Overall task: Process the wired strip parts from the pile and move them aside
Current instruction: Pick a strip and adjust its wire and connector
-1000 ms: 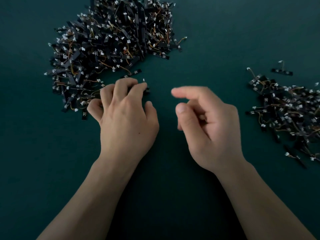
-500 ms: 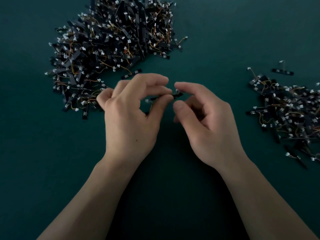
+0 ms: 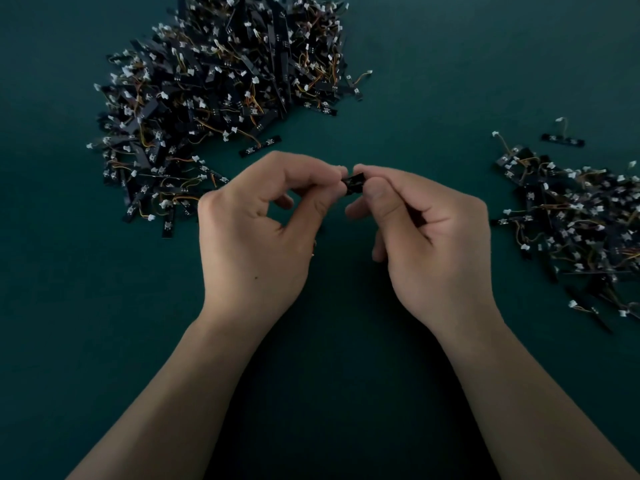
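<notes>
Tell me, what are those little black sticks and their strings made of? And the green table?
Black strips: probably thin rigid circuit board, matte black, flat with tiny silvery spots.
Strings: thin orange and yellow wires, likely plastic-coated, ending in white plastic-looking plugs.
Table: dark green, matte, no shine; possibly felt or a mat.

Black strips (image 3: 221, 81) with white connectors lie on dark teal table (image 3: 433, 64).

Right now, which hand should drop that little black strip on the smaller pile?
Probably the right hand: it pinches the strip and is nearer the smaller pile at the right. The left hand pinches it too, but sits beside the big pile.
</notes>
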{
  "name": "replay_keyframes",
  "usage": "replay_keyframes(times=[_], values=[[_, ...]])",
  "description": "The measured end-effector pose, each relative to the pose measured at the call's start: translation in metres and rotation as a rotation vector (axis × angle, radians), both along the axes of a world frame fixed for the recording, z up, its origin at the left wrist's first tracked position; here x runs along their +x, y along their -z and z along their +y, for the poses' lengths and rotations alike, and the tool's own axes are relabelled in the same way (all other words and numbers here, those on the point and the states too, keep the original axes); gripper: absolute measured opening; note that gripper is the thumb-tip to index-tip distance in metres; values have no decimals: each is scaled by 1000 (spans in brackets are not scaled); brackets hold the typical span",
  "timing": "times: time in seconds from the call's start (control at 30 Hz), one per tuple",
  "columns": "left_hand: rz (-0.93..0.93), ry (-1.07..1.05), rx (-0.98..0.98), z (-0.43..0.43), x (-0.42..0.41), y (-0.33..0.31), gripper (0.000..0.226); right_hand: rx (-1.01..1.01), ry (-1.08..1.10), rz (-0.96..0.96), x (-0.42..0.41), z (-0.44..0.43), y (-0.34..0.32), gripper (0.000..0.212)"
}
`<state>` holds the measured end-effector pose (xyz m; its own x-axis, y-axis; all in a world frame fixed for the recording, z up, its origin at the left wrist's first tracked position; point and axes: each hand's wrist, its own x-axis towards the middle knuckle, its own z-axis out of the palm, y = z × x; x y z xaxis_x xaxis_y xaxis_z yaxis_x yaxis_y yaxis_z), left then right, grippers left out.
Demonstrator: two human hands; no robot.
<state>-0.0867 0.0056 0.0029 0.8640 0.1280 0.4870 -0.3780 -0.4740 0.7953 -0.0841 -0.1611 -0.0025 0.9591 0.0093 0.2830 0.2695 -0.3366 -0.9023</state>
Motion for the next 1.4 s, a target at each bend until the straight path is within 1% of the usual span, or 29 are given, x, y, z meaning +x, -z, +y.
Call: replay_keyframes(times=[0.1,0.2,0.3,0.37,0.43,0.47,0.53,0.6,0.73,0.83,1.03,1.17,1.3,1.4], values=[[52,-15,8,1,1,0,12,-60,28,10,1,1,1,21],[80,-50,87,3,3,2,9,-53,116,-5,2,2,2,25],[61,-133,175,5,3,3,21,61,186,21,4,-1,0,26],[123,-260,286,5,2,1,27,154,175,56,6,-3,-1,25],[151,-344,393,2,0,-3,21,178,130,50,6,-4,0,24],[142,-325,406,0,0,-4,20,179,100,37,6,-4,0,24],[99,-211,380,-5,-4,-7,22,175,35,13,5,-3,0,23],[81,-104,347,-9,-7,-8,19,157,-19,12,4,-3,0,23],[130,-54,238,-9,-7,-6,18,148,-30,89,7,-7,-1,28],[126,-8,180,-5,-3,-6,20,98,-67,119,5,-5,-1,32],[189,122,-94,-4,-3,-7,26,49,-152,172,2,-3,-3,37],[229,151,-111,-5,-2,-7,25,49,-162,164,1,-3,-5,38],[261,145,-77,-4,-1,-5,24,41,-137,171,3,-3,-3,40],[293,157,-101,-5,-1,-5,24,37,-124,156,2,-2,-3,39]])
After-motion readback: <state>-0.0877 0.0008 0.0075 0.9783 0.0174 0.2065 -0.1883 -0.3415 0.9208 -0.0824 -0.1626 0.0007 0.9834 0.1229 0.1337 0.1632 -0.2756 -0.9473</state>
